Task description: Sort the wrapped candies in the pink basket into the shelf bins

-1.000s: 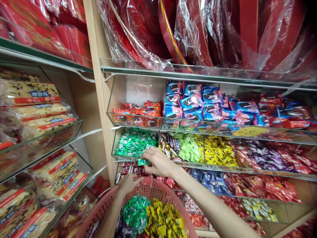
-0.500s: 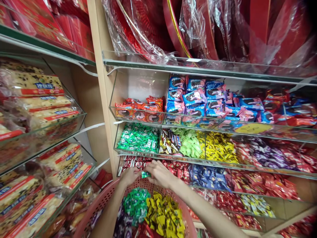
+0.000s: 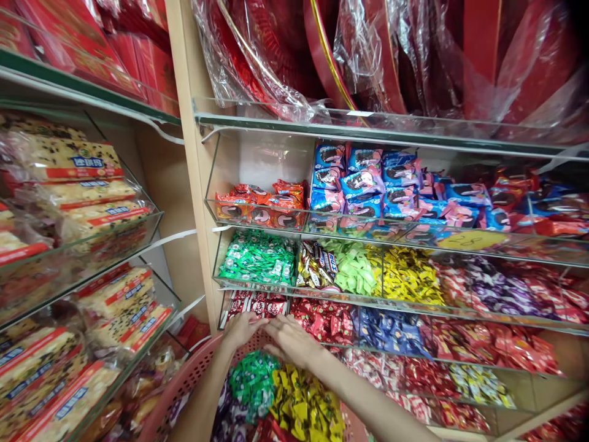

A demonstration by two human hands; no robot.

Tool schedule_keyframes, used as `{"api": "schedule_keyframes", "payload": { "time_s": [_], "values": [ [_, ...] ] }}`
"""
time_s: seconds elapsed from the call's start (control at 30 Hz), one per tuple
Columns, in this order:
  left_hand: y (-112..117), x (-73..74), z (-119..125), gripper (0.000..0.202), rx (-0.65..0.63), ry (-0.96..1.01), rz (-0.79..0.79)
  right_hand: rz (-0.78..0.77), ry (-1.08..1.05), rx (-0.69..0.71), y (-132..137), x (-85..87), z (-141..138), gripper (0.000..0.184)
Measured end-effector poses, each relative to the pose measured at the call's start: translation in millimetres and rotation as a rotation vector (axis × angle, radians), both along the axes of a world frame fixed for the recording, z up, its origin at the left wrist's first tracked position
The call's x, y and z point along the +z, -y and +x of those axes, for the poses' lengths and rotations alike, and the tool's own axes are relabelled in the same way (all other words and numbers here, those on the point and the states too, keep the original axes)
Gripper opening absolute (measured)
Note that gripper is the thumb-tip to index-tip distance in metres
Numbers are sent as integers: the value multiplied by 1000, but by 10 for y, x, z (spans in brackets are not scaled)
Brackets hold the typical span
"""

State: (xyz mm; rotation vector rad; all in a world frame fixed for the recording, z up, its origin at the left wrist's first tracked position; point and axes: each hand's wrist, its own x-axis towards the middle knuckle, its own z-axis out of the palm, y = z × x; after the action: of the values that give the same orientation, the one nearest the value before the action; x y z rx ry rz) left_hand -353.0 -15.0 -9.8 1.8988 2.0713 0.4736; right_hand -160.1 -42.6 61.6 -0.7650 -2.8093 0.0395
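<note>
My left hand [image 3: 243, 330] is over the far rim of a pink perforated basket [image 3: 196, 374], its fingers bent inward and pressed together. Close against its fingertips is my right hand [image 3: 294, 341], knuckles up and fingers curled down. Whatever sits under the fingers of either hand is hidden. Below them in the basket lie green-wrapped candies [image 3: 252, 377], yellow-wrapped candies [image 3: 308, 405], purple-wrapped candies [image 3: 224, 408] and some red-wrapped ones [image 3: 271, 428]. Just beyond the hands, a shelf bin holds red-and-white wrapped candies [image 3: 262, 305].
Glass-fronted bins ahead hold green candies [image 3: 258, 261], yellow candies [image 3: 409, 276], dark blue candies [image 3: 391, 331] and blue cookie packs [image 3: 363, 181]. Packaged pastries [image 3: 78, 162] fill shelves on the left. A wooden upright [image 3: 196, 184] divides the two units. Red plastic-wrapped items [image 3: 276, 55] stand above.
A green-wrapped candy that showed between my hands no longer shows there. Both hands have dropped slightly, and my right hand has shifted left, closer to my left hand.
</note>
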Motion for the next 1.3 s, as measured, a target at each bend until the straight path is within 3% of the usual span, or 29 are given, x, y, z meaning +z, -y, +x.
{"api": "schedule_keyframes", "payload": {
  "time_s": [0.1, 0.2, 0.3, 0.37, 0.47, 0.6, 0.97, 1.03, 1.1, 1.2, 1.3],
  "values": [
    [-3, 15, -8, 39, -26, 10, -10, 96, -8, 16, -32, 282, -37, 25],
    [-8, 11, -13, 45, -51, 20, 15, 213, -56, -33, -131, 708, -126, 22],
    [-10, -14, -15, 53, -44, 11, 39, 331, -47, -177, -295, 1079, -247, 20],
    [-9, -29, -18, 55, -31, -3, 45, 363, 17, -289, -411, 1210, -324, 21],
    [-6, -42, -28, 54, -20, -16, 44, 304, 139, -411, -535, 1241, -410, 22],
    [-7, -45, -42, 54, -10, -24, 32, 247, 202, -454, -583, 1188, -445, 24],
    [-10, -37, -40, 55, -12, -40, 29, 318, 4, -441, -621, 1160, -390, 25],
    [-8, -33, -39, 54, -13, -37, 36, 242, -174, -420, -594, 1164, -358, 24],
    [-4, -20, -35, 54, -14, -26, 33, 37, -465, -368, -535, 1147, -312, 22],
    [5, 15, -23, 55, -14, -14, 18, -509, -910, -293, -402, 1075, -234, 18],
    [14, 45, -11, 56, -17, -16, 15, -940, -1121, -247, -257, 1003, -159, 26]
  ]
}}
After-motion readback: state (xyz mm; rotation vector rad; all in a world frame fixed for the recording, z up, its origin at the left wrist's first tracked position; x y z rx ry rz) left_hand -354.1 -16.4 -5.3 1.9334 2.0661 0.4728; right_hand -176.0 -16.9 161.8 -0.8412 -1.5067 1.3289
